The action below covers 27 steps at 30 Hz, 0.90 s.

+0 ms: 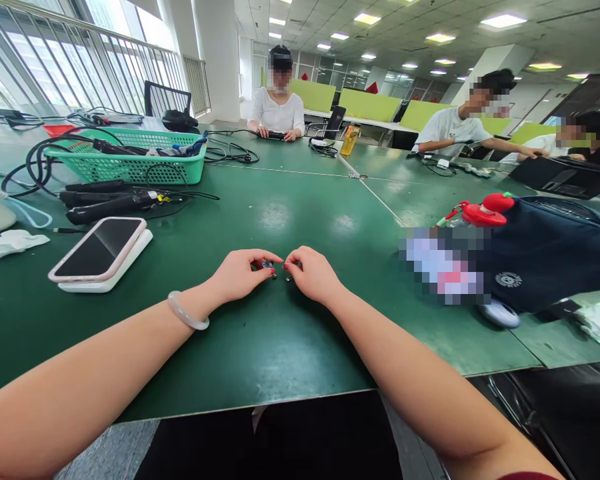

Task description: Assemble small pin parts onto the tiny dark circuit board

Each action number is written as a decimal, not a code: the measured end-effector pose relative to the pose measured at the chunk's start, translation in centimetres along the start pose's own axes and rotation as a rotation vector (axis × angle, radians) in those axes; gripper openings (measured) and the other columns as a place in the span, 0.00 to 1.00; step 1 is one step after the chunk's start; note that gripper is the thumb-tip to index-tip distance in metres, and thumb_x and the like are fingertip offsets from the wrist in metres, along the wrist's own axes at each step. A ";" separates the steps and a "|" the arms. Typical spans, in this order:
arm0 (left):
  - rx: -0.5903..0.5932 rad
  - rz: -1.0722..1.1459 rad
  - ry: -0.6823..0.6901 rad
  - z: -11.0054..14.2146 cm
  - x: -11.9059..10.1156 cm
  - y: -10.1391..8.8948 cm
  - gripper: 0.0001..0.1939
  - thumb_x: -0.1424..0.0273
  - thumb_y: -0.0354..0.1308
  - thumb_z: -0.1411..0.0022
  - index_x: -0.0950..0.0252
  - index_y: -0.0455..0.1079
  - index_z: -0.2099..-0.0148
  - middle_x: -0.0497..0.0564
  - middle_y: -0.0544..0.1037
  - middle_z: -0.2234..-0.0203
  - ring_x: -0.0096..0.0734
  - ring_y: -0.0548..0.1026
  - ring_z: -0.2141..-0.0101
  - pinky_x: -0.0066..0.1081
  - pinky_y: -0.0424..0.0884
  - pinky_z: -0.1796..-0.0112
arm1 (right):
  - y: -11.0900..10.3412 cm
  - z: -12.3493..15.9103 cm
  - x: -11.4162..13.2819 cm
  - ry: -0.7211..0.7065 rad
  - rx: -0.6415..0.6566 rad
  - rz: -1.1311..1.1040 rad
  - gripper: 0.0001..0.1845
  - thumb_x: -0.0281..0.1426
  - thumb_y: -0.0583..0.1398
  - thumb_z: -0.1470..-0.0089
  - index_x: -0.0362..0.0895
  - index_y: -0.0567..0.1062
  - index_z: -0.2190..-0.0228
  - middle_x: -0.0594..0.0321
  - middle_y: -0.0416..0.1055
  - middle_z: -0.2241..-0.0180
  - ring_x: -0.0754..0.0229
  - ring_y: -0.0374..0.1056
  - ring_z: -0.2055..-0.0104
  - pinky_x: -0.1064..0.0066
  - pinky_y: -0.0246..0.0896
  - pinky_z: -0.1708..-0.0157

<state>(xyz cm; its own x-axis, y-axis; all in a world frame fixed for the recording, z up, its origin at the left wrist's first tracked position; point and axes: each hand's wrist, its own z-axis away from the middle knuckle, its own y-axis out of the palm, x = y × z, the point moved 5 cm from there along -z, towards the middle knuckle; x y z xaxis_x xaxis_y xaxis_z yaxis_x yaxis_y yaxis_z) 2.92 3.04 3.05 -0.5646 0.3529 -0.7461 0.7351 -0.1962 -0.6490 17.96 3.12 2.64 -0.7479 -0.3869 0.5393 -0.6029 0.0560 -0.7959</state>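
My left hand (240, 273) is closed in a pinch over the green table (245, 333), with a pale bangle (187, 312) round its wrist. Between its thumb and fingers shows a small dark-blue, speckled piece (267, 265), too small to name. Just to the right, my right hand (313, 275) is also closed, thumb against fingertips. A tiny thin tip (289, 279) pokes out under its fingers; what it belongs to is hidden. The fingertips of both hands almost meet, with a narrow gap between them.
At left lie a phone (100, 250) on a white case-like slab, black handles (110, 203), and a green basket (135, 163) of cables. At right are a dark bag (555, 247), a red-topped bottle (485, 210) and a mouse (500, 313). Several people sit across the table.
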 end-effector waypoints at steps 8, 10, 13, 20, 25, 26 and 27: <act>0.000 -0.007 -0.035 0.1 -0.1 0.0 0.14 0.62 0.62 0.52 0.62 0.73 0.62 0.46 0.73 0.75 0.29 0.70 0.72 0.30 0.66 0.67 | -0.9 0.7 1.5 -0.111 -0.077 -0.170 0.06 0.29 0.56 0.47 0.44 0.70 0.75 0.65 0.65 0.73 0.66 0.60 0.71 0.72 0.55 0.68; 0.012 0.021 -0.032 0.1 -0.2 0.2 0.13 0.64 0.63 0.53 0.63 0.71 0.64 0.46 0.74 0.75 0.29 0.70 0.72 0.30 0.66 0.67 | -0.9 0.9 2.1 -0.139 -0.072 -0.182 0.06 0.29 0.56 0.47 0.44 0.70 0.75 0.65 0.65 0.72 0.66 0.59 0.72 0.73 0.55 0.68; 0.032 0.102 -0.020 0.2 -0.3 0.5 0.13 0.65 0.63 0.54 0.64 0.69 0.65 0.46 0.74 0.74 0.29 0.71 0.72 0.30 0.67 0.67 | -0.7 1.1 2.6 -0.171 -0.061 -0.179 0.06 0.30 0.56 0.47 0.43 0.70 0.75 0.65 0.64 0.72 0.67 0.59 0.72 0.73 0.55 0.69; 0.101 0.287 0.019 0.1 -0.1 1.0 0.14 0.68 0.63 0.53 0.65 0.67 0.64 0.47 0.74 0.73 0.29 0.72 0.70 0.31 0.68 0.65 | -0.9 1.2 2.7 -0.233 -0.092 -0.149 0.06 0.30 0.56 0.46 0.43 0.71 0.73 0.65 0.65 0.70 0.67 0.60 0.71 0.74 0.55 0.69; 0.089 0.278 0.028 0.0 -0.2 0.9 0.12 0.69 0.62 0.53 0.65 0.67 0.64 0.47 0.74 0.72 0.28 0.72 0.69 0.31 0.69 0.64 | -1.0 1.2 2.7 -0.239 -0.090 -0.135 0.06 0.30 0.56 0.45 0.43 0.72 0.72 0.65 0.66 0.69 0.68 0.60 0.71 0.74 0.56 0.69; 0.090 0.270 0.029 0.1 -0.3 0.8 0.12 0.69 0.62 0.52 0.65 0.67 0.64 0.47 0.74 0.72 0.28 0.72 0.69 0.31 0.69 0.64 | -1.0 1.2 2.7 -0.238 -0.089 -0.134 0.06 0.30 0.57 0.46 0.43 0.73 0.72 0.65 0.66 0.69 0.68 0.61 0.71 0.75 0.56 0.69; 0.088 0.259 0.033 0.1 -0.3 0.8 0.12 0.68 0.61 0.52 0.65 0.67 0.64 0.47 0.75 0.72 0.29 0.72 0.69 0.31 0.69 0.64 | -1.0 1.2 2.7 -0.235 -0.088 -0.137 0.05 0.29 0.57 0.46 0.43 0.73 0.72 0.65 0.66 0.69 0.68 0.61 0.71 0.75 0.56 0.69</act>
<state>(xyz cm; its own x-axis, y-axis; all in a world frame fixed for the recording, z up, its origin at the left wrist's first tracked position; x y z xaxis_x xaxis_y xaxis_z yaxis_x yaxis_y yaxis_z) 3.63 2.71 2.73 -0.3485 0.3103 -0.8845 0.8171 -0.3618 -0.4488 16.84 0.90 4.53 -0.5792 -0.5988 0.5532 -0.7233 0.0644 -0.6875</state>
